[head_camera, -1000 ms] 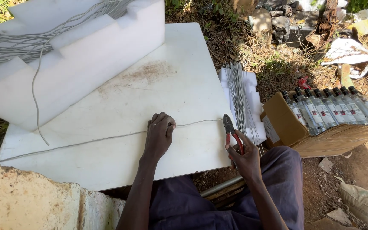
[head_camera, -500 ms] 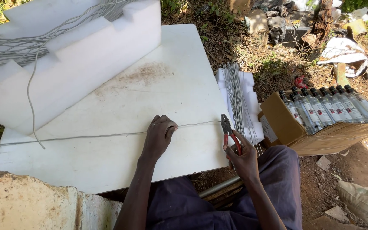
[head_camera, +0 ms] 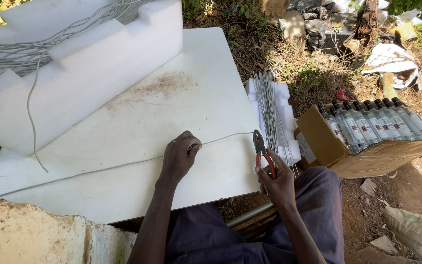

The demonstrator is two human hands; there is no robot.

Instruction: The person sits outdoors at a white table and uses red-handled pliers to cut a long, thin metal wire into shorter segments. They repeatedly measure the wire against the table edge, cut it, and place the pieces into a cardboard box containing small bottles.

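Left hand [head_camera: 181,156] pins the wire [head_camera: 123,165] flat on the white board [head_camera: 181,98], right hand [head_camera: 275,180] grips red-handled pliers [head_camera: 261,150], jaws at the wire's end, looks like touching.

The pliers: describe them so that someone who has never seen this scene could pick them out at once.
Find the big white board lying flat across the middle, then go to its right edge, near the person's lap. There the right hand grips the pliers, jaws at the end of the single wire the left hand pins down. Their red handles set them apart from the bundle of straight grey wires just behind.
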